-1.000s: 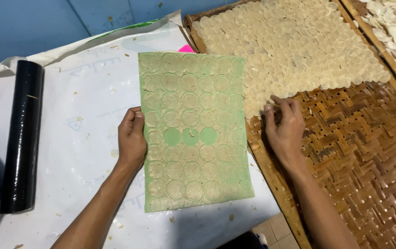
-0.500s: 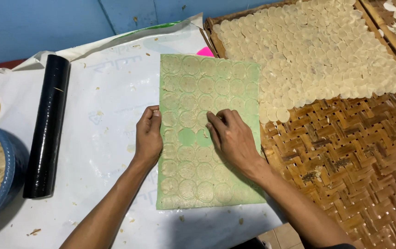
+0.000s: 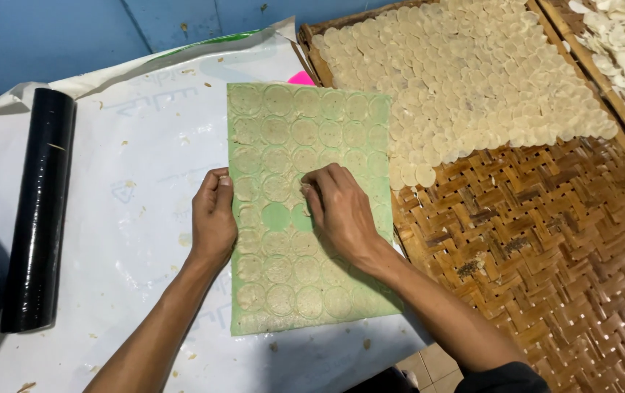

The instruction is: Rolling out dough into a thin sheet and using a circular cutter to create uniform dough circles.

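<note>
So the green sheet [image 3: 305,211] is lying flat on the table [image 3: 130,182], which is covered in white plastic, and it's packed with rows of thin pale dough discs [image 3: 277,132] pressed onto it. A couple of spots near the middle are showing bare green where discs are missing.

The left hand [image 3: 213,222] is resting on the sheet's left edge, fingers curled loosely over it and pinning it down, not gripping anything. The right hand [image 3: 340,207] is sitting on the middle of the sheet with the fingertips bunched together right beside the bare spots, picking at a disc there. I can't tell whether it's actually got one pinched between the fingers. The two hands are apart, with a column or two of discs between them.

Just to the right, touching the sheet's edge, a woven bamboo tray [image 3: 545,255] is holding a big patch of round discs [image 3: 465,80] laid out overlapping across its upper half. A black roll [image 3: 40,207] is lying near the table's left side, well apart from the sheet.
</note>
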